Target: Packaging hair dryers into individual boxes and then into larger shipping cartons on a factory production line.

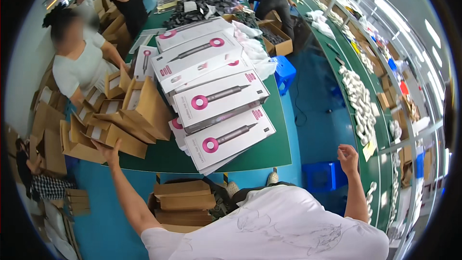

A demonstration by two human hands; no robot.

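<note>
At the near left corner of the green table, my left hand (109, 153) grips the near edge of an open brown cardboard box (120, 137), thumb and fingers spread against its side. More open cardboard boxes (147, 103) lean together behind it, some with white boxes inside. Right of them stand stacked white hair dryer boxes (231, 137), printed with a grey wand and a pink ring. My right hand (348, 159) is raised away from the table, over the floor by a blue stool (321, 175). Its fingers are curled, and nothing shows in them.
Across the table's left side, a person in white (79, 67) reaches toward the cardboard boxes. Flattened cardboard (185, 195) sits below the table's near edge. A second blue stool (284, 73) stands beside the table. At right runs a long green bench (332, 62) with white parts.
</note>
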